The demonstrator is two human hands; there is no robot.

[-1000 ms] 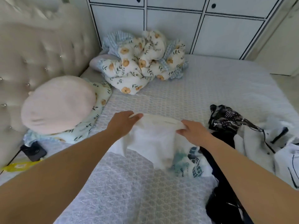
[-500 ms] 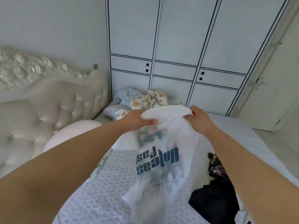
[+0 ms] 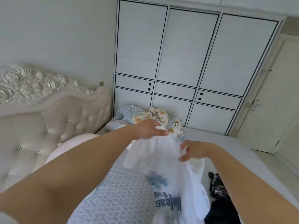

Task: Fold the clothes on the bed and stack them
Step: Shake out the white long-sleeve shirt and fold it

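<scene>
holding up a white t-shirt (image 3: pixel 163 152), the left hand (image 3: pixel 148 129) grips its top while the right hand (image 3: pixel 195 151) pinches it. nothing looks folded or stacked yet; dark clothes (image 3: pixel 218 191) wait on the bed (image 3: pixel 119 191) at right.

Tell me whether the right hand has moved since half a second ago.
Yes. The right hand dropped from level with the left hand, which grips the white shirt, to lower on it, farther below the wardrobe.

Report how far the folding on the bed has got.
Done: no folded stack is visible. In hand: the left hand grips the white printed T-shirt held up unfolded; the right hand is regrasping it. Left: the dark clothes lie crumpled on the bed.
</scene>
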